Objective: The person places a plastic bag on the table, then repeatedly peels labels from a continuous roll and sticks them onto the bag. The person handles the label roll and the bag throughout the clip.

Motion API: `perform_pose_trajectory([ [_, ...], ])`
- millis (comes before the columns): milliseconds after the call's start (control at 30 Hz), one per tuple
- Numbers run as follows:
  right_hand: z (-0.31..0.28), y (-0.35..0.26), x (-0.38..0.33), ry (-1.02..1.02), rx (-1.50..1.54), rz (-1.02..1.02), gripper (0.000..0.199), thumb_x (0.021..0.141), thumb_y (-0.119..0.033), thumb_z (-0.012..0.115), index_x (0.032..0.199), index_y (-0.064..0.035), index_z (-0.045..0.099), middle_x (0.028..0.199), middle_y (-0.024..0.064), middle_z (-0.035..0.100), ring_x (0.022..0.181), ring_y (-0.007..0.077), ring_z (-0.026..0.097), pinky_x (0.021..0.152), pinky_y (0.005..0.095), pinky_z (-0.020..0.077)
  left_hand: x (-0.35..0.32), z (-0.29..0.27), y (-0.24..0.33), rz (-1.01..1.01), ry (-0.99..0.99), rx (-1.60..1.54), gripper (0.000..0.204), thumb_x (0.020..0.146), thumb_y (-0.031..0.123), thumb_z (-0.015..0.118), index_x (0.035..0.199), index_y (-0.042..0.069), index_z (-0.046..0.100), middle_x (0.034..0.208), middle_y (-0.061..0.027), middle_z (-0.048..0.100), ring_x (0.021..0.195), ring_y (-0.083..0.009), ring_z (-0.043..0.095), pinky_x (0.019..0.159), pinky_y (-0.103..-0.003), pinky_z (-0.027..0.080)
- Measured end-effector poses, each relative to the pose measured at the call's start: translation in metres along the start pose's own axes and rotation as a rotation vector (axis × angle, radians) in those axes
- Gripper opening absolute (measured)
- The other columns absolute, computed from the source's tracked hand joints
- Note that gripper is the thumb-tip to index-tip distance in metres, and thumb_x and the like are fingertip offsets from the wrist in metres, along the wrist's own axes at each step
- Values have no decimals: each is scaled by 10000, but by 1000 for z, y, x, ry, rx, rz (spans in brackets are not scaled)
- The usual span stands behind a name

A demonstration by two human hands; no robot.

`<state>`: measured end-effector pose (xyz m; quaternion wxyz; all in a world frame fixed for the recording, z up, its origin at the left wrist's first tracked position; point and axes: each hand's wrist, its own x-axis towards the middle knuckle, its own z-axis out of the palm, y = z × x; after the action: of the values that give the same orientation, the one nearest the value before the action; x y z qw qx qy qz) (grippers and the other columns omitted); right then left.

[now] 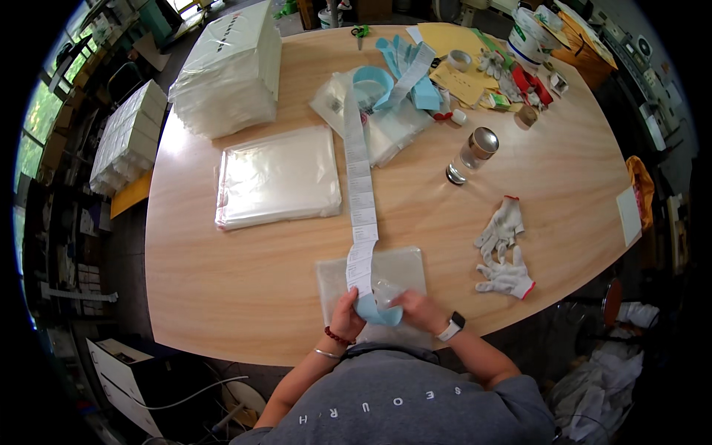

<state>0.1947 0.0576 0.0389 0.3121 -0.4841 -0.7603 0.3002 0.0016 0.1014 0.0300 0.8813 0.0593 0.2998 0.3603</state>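
Note:
A long strip of white printed labels with pale blue backing runs down the table toward me. My left hand pinches the strip near its lower end, where the blue backing curls over to the right. Just right of that curl is my right hand, its fingers closed together and slightly blurred; what they hold is too small to make out. Beneath both hands lies a flat clear plastic bag, partly covered by the strip.
A stack of clear bags lies left of the strip, with a tall bagged pile behind. White gloves and a glass bottle stand or lie at right. Blue backing coils, tape and green scissors are farther back.

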Motion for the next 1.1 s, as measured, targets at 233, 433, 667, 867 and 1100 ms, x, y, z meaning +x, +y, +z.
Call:
perform_pose_trajectory([
  [233,-3,-5,12,261,464,658,112,793,-119,547,808,-11,525,717,140,589,626,248,590,584,302,467,13,-18,-20,-17,140,248,216,846,172,529,1008,33,557,948,-38,594,875,-126,557,756,-282,451],
  [433,9,-10,28,190,275,348,157,768,-75,578,910,-23,533,733,132,593,691,256,590,606,311,466,15,-21,-19,-16,99,339,194,850,212,523,964,65,578,932,-20,595,863,-111,548,734,-261,438],
  [667,5,-9,18,110,-62,143,162,690,-82,619,851,-68,616,797,102,594,738,248,562,695,338,436,22,-27,-23,-34,220,382,221,843,296,530,860,88,601,778,14,585,643,-61,499,575,-202,390],
  [867,3,-34,12,228,-109,-82,119,663,-97,641,780,-83,627,996,82,541,890,264,507,796,372,394,21,-26,-20,-19,262,209,272,856,258,498,986,23,540,897,-67,595,808,-161,578,717,-290,469],
  [1100,-17,12,12,477,325,549,93,731,-38,607,821,-25,624,736,83,607,630,154,561,567,248,444,21,-33,-20,23,299,147,258,849,246,508,973,20,531,902,-64,588,804,-162,565,695,-299,447],
])
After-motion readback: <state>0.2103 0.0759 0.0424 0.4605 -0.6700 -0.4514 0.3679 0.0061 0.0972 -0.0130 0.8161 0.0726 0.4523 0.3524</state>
